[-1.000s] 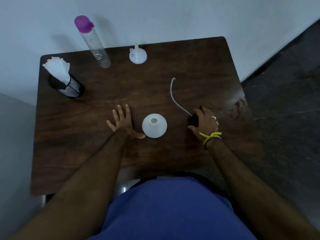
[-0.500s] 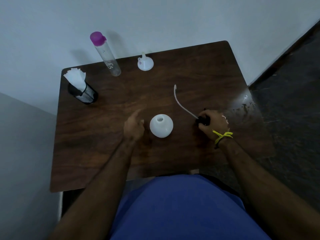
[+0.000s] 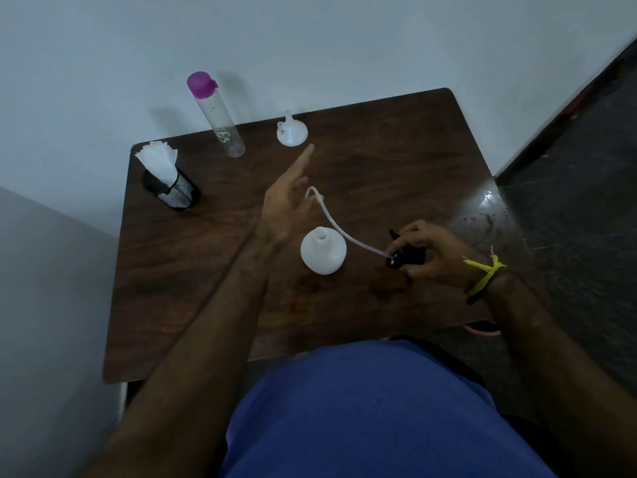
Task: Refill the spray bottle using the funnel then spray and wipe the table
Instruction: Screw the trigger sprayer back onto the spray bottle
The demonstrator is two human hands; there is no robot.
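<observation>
A round white spray bottle point(image 3: 323, 250) stands uncapped in the middle of the dark wooden table point(image 3: 396, 174). My right hand point(image 3: 427, 255) grips the black spray head point(image 3: 405, 257) just right of the bottle, its white tube point(image 3: 339, 227) arcing left past the bottle's neck. My left hand point(image 3: 286, 201) is raised over the table with fingers spread, stretched toward the back. A small white funnel point(image 3: 292, 131) lies at the back edge, just beyond the fingertips. A tall clear water bottle point(image 3: 217, 115) with a purple cap stands left of the funnel.
A black mesh cup holding white tissues point(image 3: 167, 181) stands at the table's back left. The wall runs right behind the table. A glossy patch shows on the table's right edge point(image 3: 482, 208), with dark floor beyond it.
My left hand has lifted off the table beside the spray bottle and stretched back toward the funnel. My right hand has raised the spray head slightly. The view has shifted.
</observation>
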